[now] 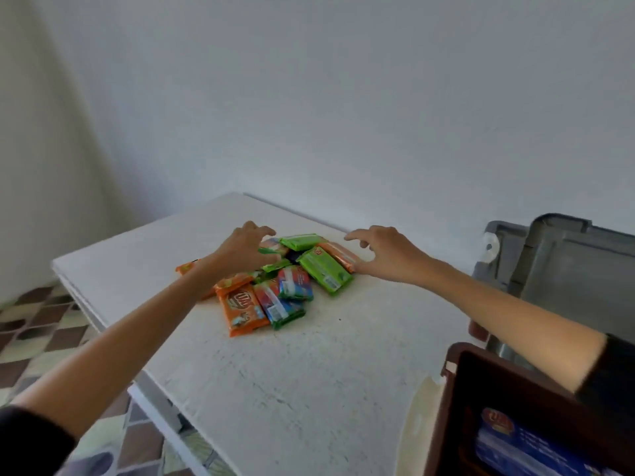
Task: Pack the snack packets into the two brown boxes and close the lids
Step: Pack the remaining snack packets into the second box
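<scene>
A heap of several snack packets lies in the middle of the white table: an orange packet at the front, a green packet on the right, a blue and red packet between them. My left hand rests over the left side of the heap, fingers curled, holding nothing I can make out. My right hand hovers at the heap's right edge, fingers spread, thumb near the green packet. A brown box stands at the lower right, with a blue packet inside it.
A grey plastic crate sits to the right of the table, against the white wall. Patterned floor tiles show on the left, beyond the table's edge. The table's far edge runs along the wall.
</scene>
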`<action>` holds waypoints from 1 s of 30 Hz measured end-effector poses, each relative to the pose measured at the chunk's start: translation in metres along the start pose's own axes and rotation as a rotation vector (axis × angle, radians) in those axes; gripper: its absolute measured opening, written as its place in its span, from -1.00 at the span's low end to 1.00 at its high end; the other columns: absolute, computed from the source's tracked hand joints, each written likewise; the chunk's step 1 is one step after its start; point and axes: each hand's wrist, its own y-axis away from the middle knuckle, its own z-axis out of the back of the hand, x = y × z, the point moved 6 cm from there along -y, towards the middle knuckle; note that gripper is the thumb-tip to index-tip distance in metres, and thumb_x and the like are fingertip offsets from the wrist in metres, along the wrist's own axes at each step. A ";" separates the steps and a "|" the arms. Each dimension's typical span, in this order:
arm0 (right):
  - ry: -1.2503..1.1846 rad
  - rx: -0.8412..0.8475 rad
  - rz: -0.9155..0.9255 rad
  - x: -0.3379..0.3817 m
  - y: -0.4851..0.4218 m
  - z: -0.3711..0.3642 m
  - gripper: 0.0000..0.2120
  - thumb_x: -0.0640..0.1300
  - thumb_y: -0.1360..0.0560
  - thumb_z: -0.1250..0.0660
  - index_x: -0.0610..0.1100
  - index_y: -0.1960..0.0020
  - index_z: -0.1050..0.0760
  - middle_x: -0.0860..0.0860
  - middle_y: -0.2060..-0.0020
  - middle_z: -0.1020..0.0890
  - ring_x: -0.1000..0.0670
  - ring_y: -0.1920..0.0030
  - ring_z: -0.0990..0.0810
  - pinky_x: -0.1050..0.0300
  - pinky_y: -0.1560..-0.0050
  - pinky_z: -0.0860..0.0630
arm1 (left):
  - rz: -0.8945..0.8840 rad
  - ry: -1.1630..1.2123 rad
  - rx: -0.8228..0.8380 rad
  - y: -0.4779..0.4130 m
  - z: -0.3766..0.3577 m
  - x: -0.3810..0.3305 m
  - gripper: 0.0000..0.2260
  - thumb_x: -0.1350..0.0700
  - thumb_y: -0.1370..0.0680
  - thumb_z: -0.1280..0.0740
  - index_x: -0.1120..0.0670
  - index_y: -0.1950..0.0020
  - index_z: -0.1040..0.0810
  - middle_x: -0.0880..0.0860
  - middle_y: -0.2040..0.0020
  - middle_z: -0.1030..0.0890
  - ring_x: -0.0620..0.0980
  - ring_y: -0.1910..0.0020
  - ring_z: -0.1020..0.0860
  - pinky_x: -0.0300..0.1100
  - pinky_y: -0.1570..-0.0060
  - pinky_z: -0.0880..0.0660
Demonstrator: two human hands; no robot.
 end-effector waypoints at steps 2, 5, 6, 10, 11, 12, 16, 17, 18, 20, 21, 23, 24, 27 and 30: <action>0.044 0.069 0.005 -0.002 -0.034 -0.031 -0.43 -0.10 -0.43 -0.36 -0.03 -0.40 -0.30 -0.21 -0.18 -0.47 -0.15 -0.18 -0.45 0.08 -0.08 -0.41 | 0.253 0.020 0.051 -0.007 -0.018 0.050 -0.36 -0.10 -0.49 -0.32 0.12 -0.46 -0.17 0.27 -0.43 -0.18 0.27 -0.42 -0.16 0.13 -0.34 -0.22; 0.098 0.182 0.000 -0.004 -0.070 -0.075 -0.29 -0.04 -0.43 -0.35 -0.01 -0.49 -0.11 -0.23 -0.31 -0.32 -0.21 -0.28 -0.33 0.04 -0.20 -0.35 | 0.497 0.119 0.094 -0.004 -0.044 0.092 -0.18 -0.22 -0.46 -0.29 0.14 -0.51 0.03 0.26 -0.51 0.12 0.29 -0.49 0.15 0.22 -0.41 -0.01; 0.115 0.204 -0.009 -0.006 -0.078 -0.086 -0.25 -0.03 -0.44 -0.35 0.00 -0.51 -0.04 -0.24 -0.37 -0.24 -0.24 -0.34 -0.26 0.00 -0.29 -0.30 | 0.541 0.167 0.089 -0.004 -0.051 0.100 -0.14 -0.25 -0.45 -0.28 0.12 -0.52 0.09 0.23 -0.52 0.19 0.27 -0.49 0.21 0.22 -0.42 0.05; 0.197 0.253 -0.034 -0.016 -0.099 -0.123 -0.13 0.13 -0.42 -0.35 0.08 -0.52 0.13 -0.19 -0.50 0.05 -0.24 -0.49 0.03 -0.11 -0.43 -0.19 | 0.609 0.220 0.027 -0.009 -0.066 0.110 -0.17 -0.32 -0.45 -0.23 0.00 -0.53 0.10 0.23 -0.52 0.18 0.28 -0.49 0.19 0.21 -0.42 0.15; 0.233 0.257 -0.026 -0.018 -0.102 -0.129 -0.11 0.20 -0.41 -0.34 0.10 -0.52 0.15 -0.18 -0.50 0.06 -0.22 -0.50 0.09 -0.14 -0.44 -0.17 | 0.596 0.201 0.013 -0.011 -0.067 0.110 -0.20 -0.32 -0.44 -0.24 -0.03 -0.52 0.05 0.24 -0.52 0.13 0.29 -0.49 0.15 0.22 -0.42 0.13; 0.257 0.256 -0.017 -0.020 -0.105 -0.132 -0.11 0.24 -0.39 -0.33 0.11 -0.52 0.14 -0.17 -0.51 0.04 -0.20 -0.51 0.12 -0.16 -0.44 -0.16 | 0.577 0.179 0.009 -0.013 -0.066 0.111 -0.23 -0.31 -0.43 -0.26 -0.05 -0.51 -0.01 0.24 -0.51 0.07 0.29 -0.48 0.10 0.22 -0.42 0.09; 0.221 0.178 0.022 -0.021 -0.106 -0.126 -0.16 0.10 -0.37 -0.42 0.12 -0.50 -0.02 -0.14 -0.49 -0.11 -0.16 -0.49 -0.01 -0.09 -0.46 -0.13 | 0.458 0.136 0.125 -0.017 -0.057 0.108 -0.31 -0.14 -0.42 -0.37 -0.10 -0.46 -0.15 0.22 -0.46 -0.07 0.27 -0.44 -0.02 0.16 -0.38 -0.12; 0.209 0.190 0.035 -0.020 -0.105 -0.126 -0.15 0.03 -0.35 -0.45 0.14 -0.49 -0.04 -0.15 -0.47 -0.12 -0.17 -0.49 -0.04 -0.07 -0.44 -0.18 | 0.443 0.125 0.162 -0.016 -0.056 0.107 -0.33 -0.09 -0.42 -0.39 -0.11 -0.46 -0.16 0.22 -0.46 -0.05 0.27 -0.44 -0.03 0.16 -0.37 -0.14; 0.199 0.207 0.046 -0.019 -0.103 -0.127 -0.14 -0.03 -0.33 -0.47 0.16 -0.48 -0.07 -0.16 -0.46 -0.14 -0.17 -0.47 -0.10 -0.04 -0.38 -0.27 | 0.433 0.112 0.180 -0.016 -0.056 0.106 -0.34 -0.05 -0.42 -0.39 -0.10 -0.45 -0.18 0.23 -0.45 -0.04 0.29 -0.43 -0.04 0.17 -0.37 -0.15; 0.198 0.218 0.062 -0.014 -0.099 -0.127 -0.17 -0.10 -0.30 -0.49 0.18 -0.44 -0.16 -0.17 -0.41 -0.19 -0.16 -0.41 -0.22 0.03 -0.24 -0.39 | 0.421 0.092 0.157 -0.018 -0.056 0.105 -0.38 -0.01 -0.41 -0.42 -0.07 -0.41 -0.27 0.26 -0.44 -0.07 0.32 -0.41 -0.09 0.19 -0.36 -0.17; 0.199 0.212 0.062 -0.011 -0.099 -0.126 -0.19 -0.13 -0.29 -0.50 0.18 -0.42 -0.20 -0.17 -0.42 -0.19 -0.15 -0.40 -0.24 0.03 -0.24 -0.39 | 0.419 0.081 0.132 -0.019 -0.056 0.104 -0.41 -0.01 -0.39 -0.43 -0.06 -0.38 -0.32 0.27 -0.42 -0.11 0.32 -0.39 -0.13 0.19 -0.36 -0.19; 0.174 0.202 0.041 -0.010 -0.097 -0.121 -0.20 -0.14 -0.27 -0.53 0.16 -0.40 -0.26 -0.17 -0.44 -0.18 -0.16 -0.42 -0.22 0.00 -0.32 -0.33 | 0.407 0.067 0.096 -0.018 -0.054 0.101 -0.45 0.01 -0.36 -0.46 -0.06 -0.32 -0.40 0.26 -0.35 -0.24 0.28 -0.35 -0.21 0.14 -0.33 -0.22; 0.151 0.197 0.022 -0.010 -0.096 -0.117 -0.20 -0.14 -0.25 -0.54 0.14 -0.40 -0.28 -0.18 -0.42 -0.20 -0.17 -0.41 -0.23 -0.01 -0.34 -0.32 | 0.391 0.071 0.076 -0.017 -0.052 0.099 -0.47 0.02 -0.34 -0.47 -0.06 -0.29 -0.44 0.24 -0.31 -0.29 0.24 -0.32 -0.25 0.08 -0.31 -0.24; 0.079 0.141 -0.047 -0.013 -0.089 -0.094 -0.18 -0.16 -0.24 -0.54 0.12 -0.41 -0.29 -0.18 -0.26 -0.33 -0.16 -0.25 -0.34 0.07 -0.16 -0.40 | 0.328 0.113 0.003 -0.014 -0.043 0.087 -0.51 0.06 -0.28 -0.51 -0.06 -0.19 -0.52 0.20 -0.18 -0.38 0.17 -0.20 -0.35 0.02 -0.24 -0.36; 0.005 0.062 -0.096 -0.015 -0.074 -0.056 -0.23 -0.14 -0.26 -0.52 0.12 -0.40 -0.30 -0.14 -0.11 -0.34 -0.17 -0.20 -0.34 0.11 -0.05 -0.40 | 0.182 0.137 -0.060 -0.014 -0.027 0.056 -0.56 0.11 -0.26 -0.51 -0.03 -0.12 -0.56 0.10 0.07 -0.47 0.14 -0.12 -0.41 -0.01 -0.21 -0.40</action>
